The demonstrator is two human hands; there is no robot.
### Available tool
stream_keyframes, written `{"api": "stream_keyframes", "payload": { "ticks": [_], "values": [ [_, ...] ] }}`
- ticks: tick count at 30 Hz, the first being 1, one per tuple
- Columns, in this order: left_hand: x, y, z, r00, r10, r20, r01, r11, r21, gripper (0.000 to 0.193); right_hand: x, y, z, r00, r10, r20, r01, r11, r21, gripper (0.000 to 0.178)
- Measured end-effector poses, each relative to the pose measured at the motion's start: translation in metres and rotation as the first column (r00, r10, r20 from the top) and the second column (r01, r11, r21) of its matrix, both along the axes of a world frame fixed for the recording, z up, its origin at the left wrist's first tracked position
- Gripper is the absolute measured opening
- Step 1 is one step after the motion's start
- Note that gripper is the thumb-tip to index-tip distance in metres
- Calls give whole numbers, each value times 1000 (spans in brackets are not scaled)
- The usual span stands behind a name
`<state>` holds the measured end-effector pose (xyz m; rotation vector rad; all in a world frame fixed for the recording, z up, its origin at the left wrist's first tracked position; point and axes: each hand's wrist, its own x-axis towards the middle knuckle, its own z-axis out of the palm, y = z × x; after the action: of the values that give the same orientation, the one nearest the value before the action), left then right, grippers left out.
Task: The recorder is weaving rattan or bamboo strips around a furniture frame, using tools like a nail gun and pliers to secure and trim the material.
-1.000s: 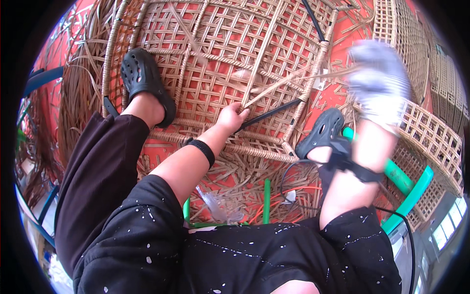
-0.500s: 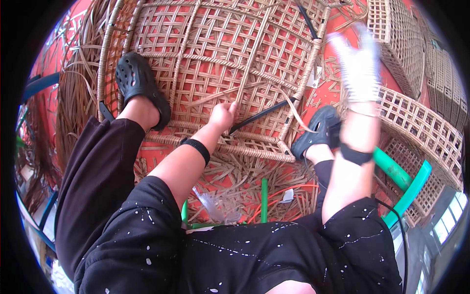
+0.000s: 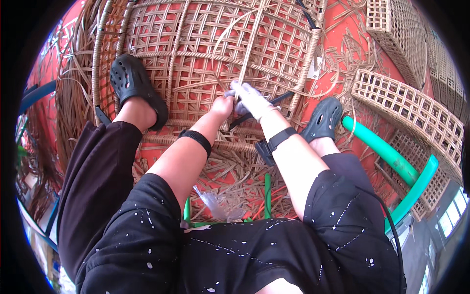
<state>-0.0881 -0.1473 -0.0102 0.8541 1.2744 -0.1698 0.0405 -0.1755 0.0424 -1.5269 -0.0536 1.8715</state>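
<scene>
A large woven rattan panel (image 3: 205,63) with a wrapped-cane frame lies before me. My bare left hand (image 3: 223,105) is closed near its front edge, pinching at the foot of a pale upright rib (image 3: 251,46). Beside it, almost touching, my right hand (image 3: 249,99) in a white glove closes round the base of the same rib; its fingertips are partly hidden. A thin loose rattan strand (image 3: 218,46) loops up over the weave from between my hands. A black strip (image 3: 262,110) crosses the panel under my right hand.
My feet in dark clogs (image 3: 132,81) flank the work, the left one on the panel. Long rattan fibres (image 3: 81,83) are heaped at the left. Woven baskets (image 3: 409,117) and green tubes (image 3: 379,147) stand at the right. Cut scraps (image 3: 227,171) litter the red floor.
My gloved right hand has swung from the far right down to the rib beside my left hand. The loose strand now loops upward over the panel. My left hand has hardly moved.
</scene>
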Motion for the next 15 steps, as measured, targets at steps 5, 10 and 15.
{"api": "stream_keyframes", "payload": {
  "ticks": [5, 10, 15],
  "values": [
    [-13, -13, 3, 977, 116, 180, -110, 993, -42, 38, 4, -4, 9, 420, 650, 634, -725, 660, -197, 45],
    [-11, -11, 12, 974, -225, 30, 218, 964, 151, 29, 12, -11, 47, 349, 564, 748, -600, 748, -284, 34],
    [-10, -20, 9, 983, 6, 182, -56, 961, 271, 31, 73, 28, 122, 887, 10, 461, -73, 990, 120, 26]
  ]
}}
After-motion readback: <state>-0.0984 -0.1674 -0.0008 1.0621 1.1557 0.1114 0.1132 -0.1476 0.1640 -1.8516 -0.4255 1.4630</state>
